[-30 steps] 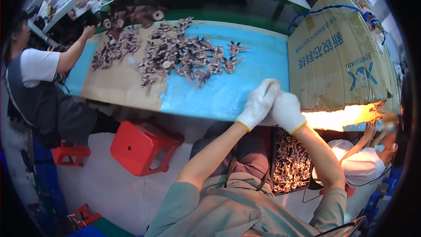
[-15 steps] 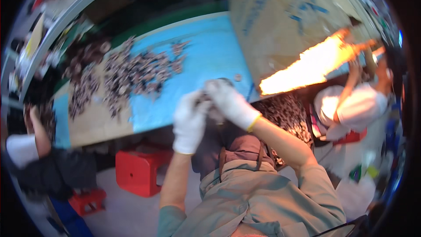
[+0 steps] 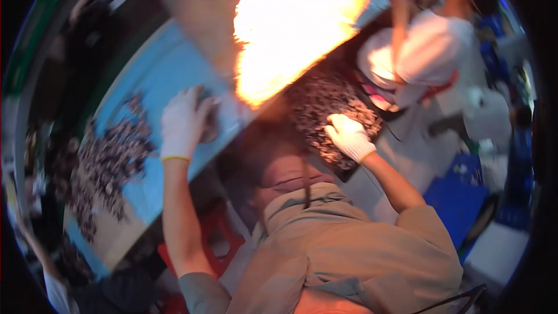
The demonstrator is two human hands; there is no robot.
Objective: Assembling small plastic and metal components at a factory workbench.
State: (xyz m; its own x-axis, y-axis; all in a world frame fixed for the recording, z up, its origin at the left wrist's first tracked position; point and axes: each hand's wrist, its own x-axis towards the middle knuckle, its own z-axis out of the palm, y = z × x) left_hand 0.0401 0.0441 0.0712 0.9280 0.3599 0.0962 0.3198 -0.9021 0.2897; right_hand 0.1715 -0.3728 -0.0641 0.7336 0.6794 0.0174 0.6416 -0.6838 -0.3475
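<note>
My left hand [image 3: 179, 121], in a white knit glove with a yellow cuff edge, is closed around small dark brown pieces [image 3: 207, 117] above the blue table covering [image 3: 163, 52]. Blur hides the exact kind of the pieces. My right hand [image 3: 350, 137], gloved the same way, reaches down onto a heap of similar dark pieces [image 3: 317, 102] in a dark container beside my legs. Its fingers are bent, and what lies under them is hidden.
Many brown pieces [image 3: 110, 160] lie spread at the table's left. A glaring flame-like brightness [image 3: 296, 29] covers part of a cardboard sheet [image 3: 197, 6]. Another person [image 3: 427, 52] sits at the right. A red stool [image 3: 218, 238] stands under the table; blue crates [image 3: 456, 197] are at right.
My hands have parted from each other. The right has gone down to the heap; the left stays over the table with pieces. The view has swung to the right.
</note>
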